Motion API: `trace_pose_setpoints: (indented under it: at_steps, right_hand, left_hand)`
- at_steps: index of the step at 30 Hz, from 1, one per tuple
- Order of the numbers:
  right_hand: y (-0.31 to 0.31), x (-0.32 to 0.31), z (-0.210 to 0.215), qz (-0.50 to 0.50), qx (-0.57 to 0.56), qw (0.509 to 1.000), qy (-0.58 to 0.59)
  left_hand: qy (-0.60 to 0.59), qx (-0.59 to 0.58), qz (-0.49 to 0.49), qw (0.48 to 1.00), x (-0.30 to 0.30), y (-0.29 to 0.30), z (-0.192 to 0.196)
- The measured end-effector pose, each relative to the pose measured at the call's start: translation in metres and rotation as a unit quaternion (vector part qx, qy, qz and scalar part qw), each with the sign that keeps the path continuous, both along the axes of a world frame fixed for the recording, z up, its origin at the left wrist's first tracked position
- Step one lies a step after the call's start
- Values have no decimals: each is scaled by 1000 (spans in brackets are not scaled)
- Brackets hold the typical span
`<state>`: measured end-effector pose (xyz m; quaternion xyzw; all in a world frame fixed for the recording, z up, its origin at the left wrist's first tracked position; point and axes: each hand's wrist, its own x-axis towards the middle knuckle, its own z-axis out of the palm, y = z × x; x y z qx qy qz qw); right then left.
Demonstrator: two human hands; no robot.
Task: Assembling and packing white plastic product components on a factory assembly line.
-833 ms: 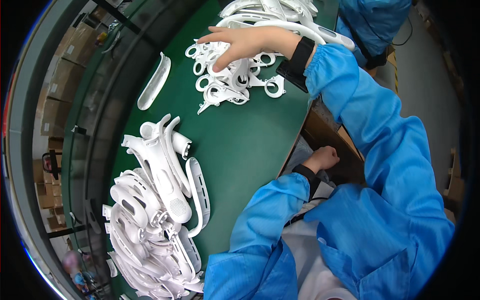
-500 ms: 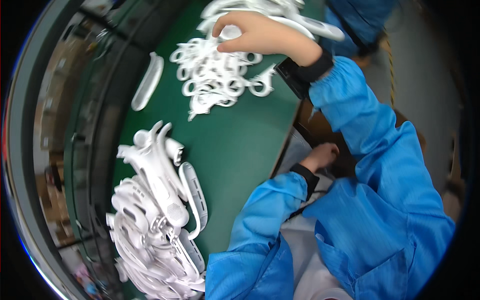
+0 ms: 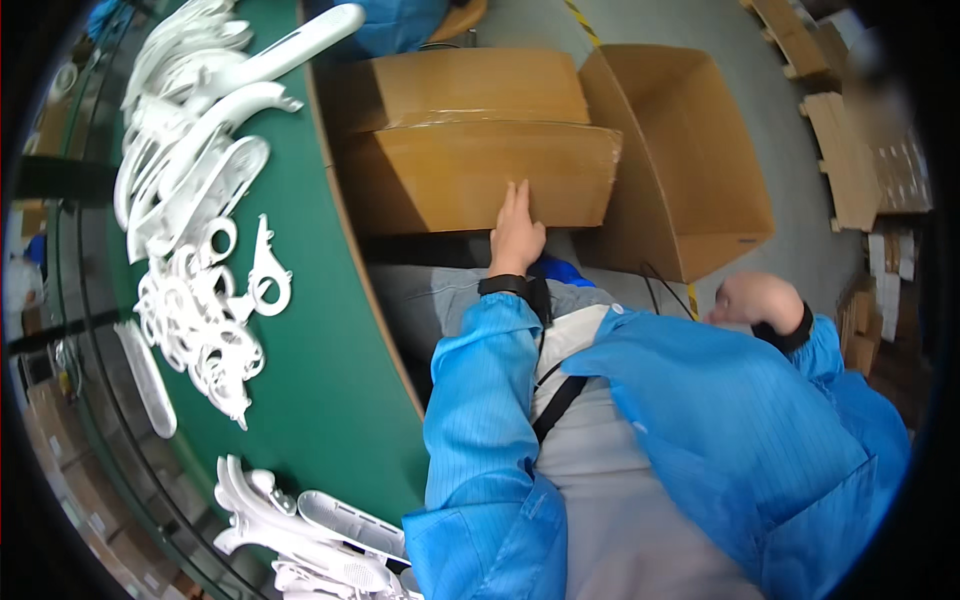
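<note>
My left hand (image 3: 515, 238) rests with its fingers stretched out against the front flap of a brown cardboard box (image 3: 480, 165) beside the table. Out to the right is my right hand (image 3: 757, 298), low in front of a second, open cardboard box (image 3: 700, 150). It is smeared by motion and its fingers cannot be made out. On the green table (image 3: 320, 400) at my left lies a heap of small white ring-shaped plastic parts (image 3: 195, 310), with one loose ring part (image 3: 268, 275) beside it. Neither hand touches these parts.
Long curved white plastic parts (image 3: 190, 150) pile up at the table's far end, and more white housings (image 3: 310, 540) lie at its near end. A single long white part (image 3: 147, 380) lies by the left edge. Wooden pallets (image 3: 840, 165) stand on the right.
My view has turned right toward the boxes. My right hand has left the heap of ring parts and swung out to the right. My left hand now lies on the box flap.
</note>
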<state>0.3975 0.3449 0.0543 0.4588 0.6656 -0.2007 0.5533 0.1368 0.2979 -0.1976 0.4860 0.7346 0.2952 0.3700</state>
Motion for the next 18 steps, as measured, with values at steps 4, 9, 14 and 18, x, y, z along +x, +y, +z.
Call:
trace_pose_setpoints:
  at_steps: [4,9,14,18]
  right_hand:
    - [-3,-120,48,173,-107,946,251]
    - [-74,-308,130,380,-118,657,641]
    - [-191,-465,223,522,-395,470,592]
    - [-260,-629,154,554,-281,341,706]
  left_hand:
    - [-39,75,114,990,-20,-44,-5]
    - [-271,152,8,951,-4,-66,62]
    - [-47,313,258,913,-44,-128,218]
    - [-73,454,403,791,-79,-194,272]
